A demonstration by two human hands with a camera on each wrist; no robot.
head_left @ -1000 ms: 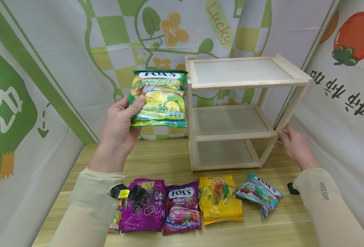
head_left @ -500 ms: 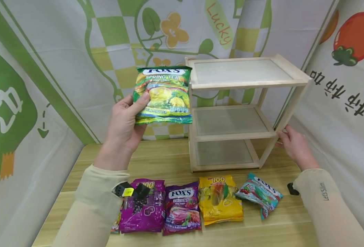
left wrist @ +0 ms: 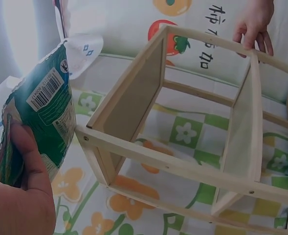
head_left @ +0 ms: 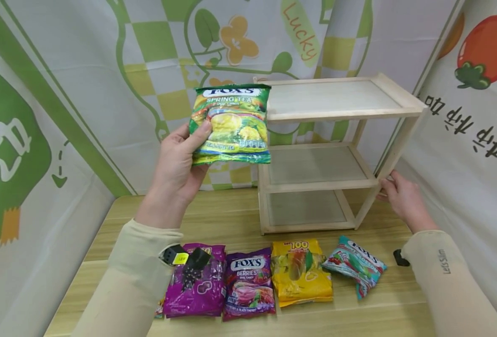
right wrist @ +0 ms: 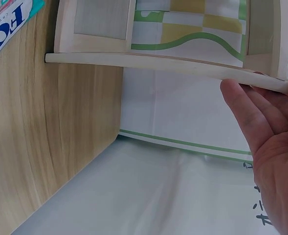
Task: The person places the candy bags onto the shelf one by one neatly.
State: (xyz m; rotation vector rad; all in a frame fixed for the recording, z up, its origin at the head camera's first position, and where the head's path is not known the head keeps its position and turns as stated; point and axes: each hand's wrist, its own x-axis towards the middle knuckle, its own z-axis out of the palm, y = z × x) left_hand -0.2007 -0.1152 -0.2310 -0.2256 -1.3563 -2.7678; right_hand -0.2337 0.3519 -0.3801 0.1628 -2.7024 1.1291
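While the left hand (head_left: 174, 166) holds the green Spring Tea bag (head_left: 233, 126) up in the air, the right hand (head_left: 406, 199) grips the wooden rack (head_left: 322, 188) by its right front post, near the level of the middle shelf. The left thumb lies on the printed front of the bag and the fingers are behind it, so the hold is a narrow pinch at the lower left side. The bag is almost upright, close to the upper left front corner of the rack; whether it touches the wood, I cannot tell.

On the surface (head_left: 218, 213) in front lie the purple LOT 100 bag (head_left: 195, 295), the FOX'S Berries bag (head_left: 249, 285), the yellow LOT 100 bag (head_left: 302, 274) and the teal FOX'S bag (head_left: 355, 267), which is turned askew. One more packet (head_left: 159, 310) is mostly hidden by the left sleeve (head_left: 128, 276).

In my judgement, the step in hand is the bringing of the bag to the rack, while the other hand keeps the frame steady. The next move seems to call for passing the bag around the corner without knocking it, then laying it down; which shelf is meant does not show.
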